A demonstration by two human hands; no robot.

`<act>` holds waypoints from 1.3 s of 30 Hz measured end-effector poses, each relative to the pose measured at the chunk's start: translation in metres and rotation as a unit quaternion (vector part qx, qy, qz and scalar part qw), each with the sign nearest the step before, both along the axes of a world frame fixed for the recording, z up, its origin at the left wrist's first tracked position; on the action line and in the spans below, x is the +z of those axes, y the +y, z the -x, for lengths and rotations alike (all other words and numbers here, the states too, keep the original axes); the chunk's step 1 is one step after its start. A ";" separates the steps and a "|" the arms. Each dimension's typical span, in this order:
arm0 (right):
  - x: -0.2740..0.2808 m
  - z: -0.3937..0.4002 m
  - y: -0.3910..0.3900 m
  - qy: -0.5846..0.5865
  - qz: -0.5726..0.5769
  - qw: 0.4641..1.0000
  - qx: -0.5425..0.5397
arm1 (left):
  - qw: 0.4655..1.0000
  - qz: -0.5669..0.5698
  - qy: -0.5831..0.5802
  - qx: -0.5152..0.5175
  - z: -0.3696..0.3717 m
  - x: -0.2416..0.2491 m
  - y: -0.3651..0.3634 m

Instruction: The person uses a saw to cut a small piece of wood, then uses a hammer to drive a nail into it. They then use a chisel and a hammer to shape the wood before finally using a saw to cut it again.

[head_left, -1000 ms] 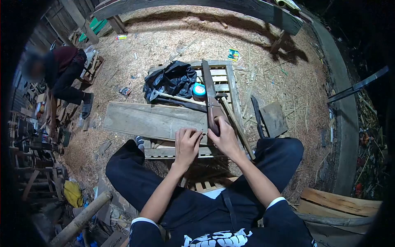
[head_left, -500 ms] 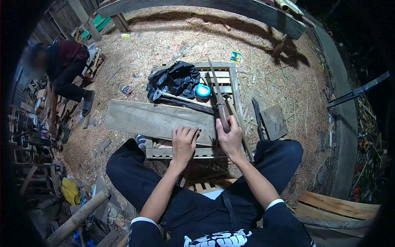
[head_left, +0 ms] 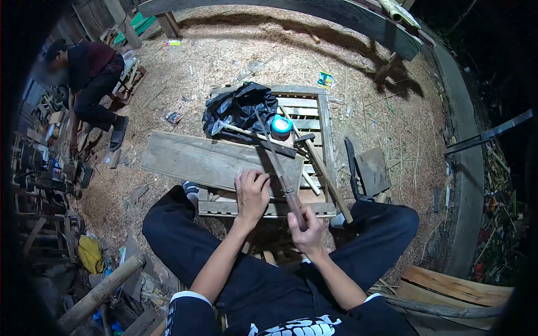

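My right hand is wrapped round the brown handle of a long knife, whose narrow blade points up and left across the wooden board. On the board's near right part rests my left hand, its fingers bent and pressed together; anything under them is hidden. The board lies slanted over a slatted wooden crate. A hammer with a long wooden handle leans across the crate's right side. Behind the blade stand a jar with a blue lid and a crumpled black plastic bag.
A sheathed machete-like blade and a flat wood piece lie right of the crate. At the far left another person bends over a workpiece. A thick beam spans the back. Shavings cover the ground; a pole juts in lower left.
My right hand has drawn the knife back toward my body, and the blade now tilts left across the board. My left hand stays on the board. The hammer is now more fully visible.
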State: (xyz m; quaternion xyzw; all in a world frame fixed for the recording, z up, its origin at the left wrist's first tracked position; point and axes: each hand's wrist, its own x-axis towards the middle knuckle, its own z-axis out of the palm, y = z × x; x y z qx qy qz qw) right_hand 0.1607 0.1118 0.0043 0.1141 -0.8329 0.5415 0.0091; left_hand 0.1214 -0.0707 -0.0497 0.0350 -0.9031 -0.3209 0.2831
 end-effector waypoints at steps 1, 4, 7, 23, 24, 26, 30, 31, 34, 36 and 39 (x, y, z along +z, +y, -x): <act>-0.001 -0.002 -0.003 0.020 -0.002 1.000 -0.001 | 1.000 -0.002 0.000 0.005 0.001 0.000 0.000; 0.003 -0.009 -0.007 0.020 0.003 1.000 -0.003 | 1.000 -0.008 -0.002 0.010 0.000 -0.004 -0.001; -0.002 -0.014 -0.005 0.035 -0.022 0.999 0.018 | 1.000 0.000 0.000 0.015 0.003 -0.006 -0.001; -0.009 -0.017 -0.004 0.043 -0.054 0.997 0.031 | 1.000 0.007 -0.001 0.006 0.004 -0.008 0.000; -0.008 -0.017 -0.006 0.041 -0.048 0.998 0.024 | 1.000 0.008 0.002 0.008 0.004 -0.008 0.000; -0.006 -0.017 -0.007 0.039 -0.042 0.998 0.018 | 1.000 0.005 0.002 0.009 0.004 -0.007 -0.001; -0.005 -0.022 0.002 0.017 -0.054 0.998 0.016 | 1.000 -0.015 0.002 0.004 0.005 -0.004 0.002; -0.005 -0.024 0.004 0.014 -0.055 0.998 0.017 | 1.000 -0.015 0.001 0.006 0.005 -0.003 0.000; -0.007 -0.025 0.002 0.006 -0.029 1.000 0.003 | 1.000 -0.018 0.004 -0.003 0.004 -0.004 0.002; -0.009 -0.025 0.001 0.007 -0.021 1.000 0.000 | 1.000 -0.009 0.001 0.003 0.005 -0.005 0.002; -0.006 -0.029 0.004 -0.003 -0.029 1.000 0.003 | 1.000 -0.017 0.005 -0.004 0.004 -0.006 0.001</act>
